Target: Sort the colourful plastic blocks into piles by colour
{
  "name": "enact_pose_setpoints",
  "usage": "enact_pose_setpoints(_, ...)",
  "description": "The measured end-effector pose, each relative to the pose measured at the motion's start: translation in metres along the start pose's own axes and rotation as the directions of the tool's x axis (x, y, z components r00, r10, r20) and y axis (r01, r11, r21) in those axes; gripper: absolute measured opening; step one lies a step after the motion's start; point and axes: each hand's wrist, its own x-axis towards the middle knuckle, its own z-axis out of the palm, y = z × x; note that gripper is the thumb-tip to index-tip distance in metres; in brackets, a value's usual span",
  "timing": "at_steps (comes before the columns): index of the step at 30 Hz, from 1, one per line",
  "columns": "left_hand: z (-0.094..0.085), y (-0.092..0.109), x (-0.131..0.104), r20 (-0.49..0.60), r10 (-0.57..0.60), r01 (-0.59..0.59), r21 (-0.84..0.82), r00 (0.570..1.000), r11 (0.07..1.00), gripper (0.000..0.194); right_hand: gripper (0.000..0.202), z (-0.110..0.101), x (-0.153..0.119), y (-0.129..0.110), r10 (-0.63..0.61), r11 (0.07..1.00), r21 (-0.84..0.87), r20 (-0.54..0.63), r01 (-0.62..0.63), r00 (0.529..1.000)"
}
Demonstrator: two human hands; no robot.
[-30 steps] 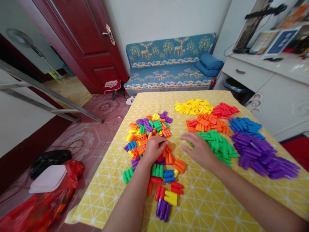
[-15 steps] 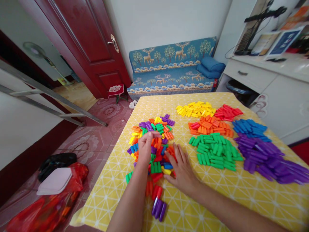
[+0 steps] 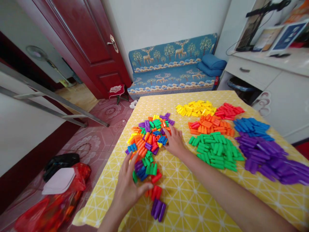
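Note:
A mixed pile of plastic tube pieces (image 3: 147, 143) in several colours lies on the left half of the table. Many are short tubes joined side by side. My left hand (image 3: 126, 183) is open at the pile's near left edge, its thumb spread from the fingers, beside red tube pieces (image 3: 156, 192). Closest to me lies a purple triple tube piece (image 3: 158, 210). At the pile's right edge, my right hand (image 3: 175, 140) has its fingers apart, next to a blue tube piece (image 3: 162, 140). I see nothing held in either hand.
On the right of the table (image 3: 183, 206) lie single-colour piles: yellow (image 3: 196, 109), red (image 3: 229, 111), orange (image 3: 212, 125), green (image 3: 216, 150), blue (image 3: 252, 129) and purple (image 3: 267, 158). A blue sofa (image 3: 169, 77) stands behind. Bags (image 3: 62, 193) lie on the floor at left.
My left hand has moved back toward me and left, opening out with thumb spread. My right hand has moved farther out along the pile's right edge. Pieces in the pile's middle have shifted.

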Motion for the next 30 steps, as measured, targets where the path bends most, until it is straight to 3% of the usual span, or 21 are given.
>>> enact_pose_setpoints(2,0.004,-0.001,-0.036,0.116,0.003,-0.012,0.079,0.993,0.997,0.123,0.072,0.000,0.001,0.001,-0.012,1.000,0.019,-0.012,0.012,1.000)
enact_pose_setpoints(4,0.012,0.003,-0.058,0.151,0.013,-0.030,0.108,0.988,0.994,0.131,0.072,0.000,0.000,0.001,-0.021,0.999,0.050,-0.021,0.022,1.000)
enact_pose_setpoints(7,0.031,0.012,-0.058,0.089,-0.019,0.006,0.146,0.996,0.989,0.123,0.069,0.000,-0.002,0.003,-0.021,0.990,0.139,-0.047,0.028,0.999)
enact_pose_setpoints(12,0.063,0.020,-0.007,0.060,-0.017,0.009,0.129,0.998,0.992,0.108,0.055,-0.003,-0.006,0.010,0.052,0.909,0.416,-0.145,0.013,0.988)
enact_pose_setpoints(16,0.078,0.024,0.032,0.071,0.033,-0.039,0.086,0.997,0.996,0.101,0.039,-0.010,-0.010,0.013,0.086,0.817,0.575,-0.174,0.031,0.981)
enact_pose_setpoints(24,0.103,0.030,0.101,-0.090,0.168,-0.164,0.055,0.982,0.985,0.095,0.043,-0.011,-0.010,0.012,0.138,0.806,0.592,-0.193,0.003,0.972)
enact_pose_setpoints(30,0.106,0.039,0.140,-0.068,0.159,-0.154,0.080,0.985,0.985,0.082,0.048,-0.005,-0.007,0.015,0.147,0.828,0.561,-0.194,-0.014,0.970)
